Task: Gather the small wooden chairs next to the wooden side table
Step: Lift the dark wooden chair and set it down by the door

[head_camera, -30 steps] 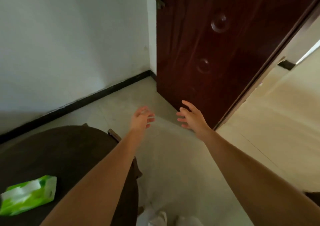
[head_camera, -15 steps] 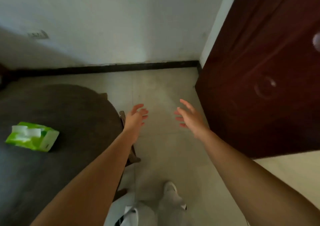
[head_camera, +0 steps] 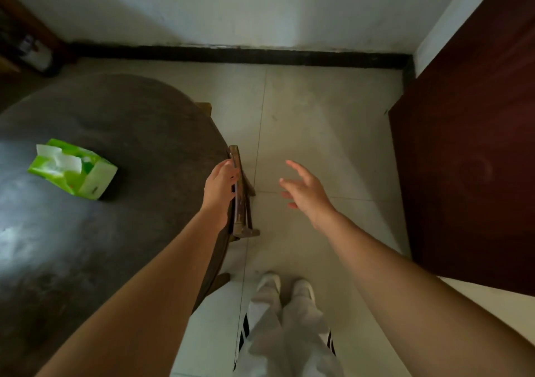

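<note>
A small wooden chair (head_camera: 242,217) stands tucked under the right edge of a dark round table (head_camera: 121,133); only its top back rail and part of a leg show. My left hand (head_camera: 221,187) is closed around that top rail. Spread and empty, my right hand (head_camera: 307,191) hovers over the floor just right of the chair. Another bit of wood (head_camera: 205,108), possibly a second chair, sticks out from under the table further back.
A green tissue box (head_camera: 73,169) lies on the table. A dark red door (head_camera: 474,145) stands open on the right. White wall with black skirting (head_camera: 231,53) runs behind. My feet (head_camera: 285,287) stand on the pale tile floor. Dark furniture (head_camera: 26,43) fills the far left corner.
The view has tilted down and turned left. My left hand dropped onto the chair's top rail and closed on it. My right hand stayed open over the floor.
</note>
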Demonstrator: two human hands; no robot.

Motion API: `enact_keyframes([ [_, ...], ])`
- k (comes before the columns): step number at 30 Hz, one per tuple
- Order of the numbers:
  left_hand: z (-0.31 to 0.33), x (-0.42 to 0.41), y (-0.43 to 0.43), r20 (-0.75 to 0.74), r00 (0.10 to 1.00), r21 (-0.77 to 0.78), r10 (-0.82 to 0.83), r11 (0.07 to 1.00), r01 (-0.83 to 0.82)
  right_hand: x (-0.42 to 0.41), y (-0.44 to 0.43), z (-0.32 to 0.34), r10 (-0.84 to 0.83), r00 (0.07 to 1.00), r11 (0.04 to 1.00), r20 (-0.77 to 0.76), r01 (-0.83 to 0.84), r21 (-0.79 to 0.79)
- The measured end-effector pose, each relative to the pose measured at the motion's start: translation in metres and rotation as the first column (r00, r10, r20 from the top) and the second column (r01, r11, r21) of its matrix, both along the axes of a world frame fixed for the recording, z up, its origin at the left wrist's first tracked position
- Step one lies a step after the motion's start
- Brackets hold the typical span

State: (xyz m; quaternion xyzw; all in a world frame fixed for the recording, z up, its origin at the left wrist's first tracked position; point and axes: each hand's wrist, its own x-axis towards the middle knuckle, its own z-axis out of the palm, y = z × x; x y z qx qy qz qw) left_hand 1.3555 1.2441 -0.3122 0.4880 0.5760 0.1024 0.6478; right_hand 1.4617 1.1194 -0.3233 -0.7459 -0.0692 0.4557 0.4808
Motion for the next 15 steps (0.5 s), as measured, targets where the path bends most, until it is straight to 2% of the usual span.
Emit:
enact_keyframes([
  [11,-0.074,0.010,0.021,-0.031,0.996,-0.027,0.083,0.996,-0.084,-0.032,0.054,-0.087,0.104,0.990,0.995,-0.091,-0.104,0.010],
  [15,-0.089,0.009,0.024,-0.021,0.992,-0.007,0.122,0.993,-0.122,-0.049,0.070,-0.107,0.156,0.986,0.987,-0.051,-0.154,0.033],
])
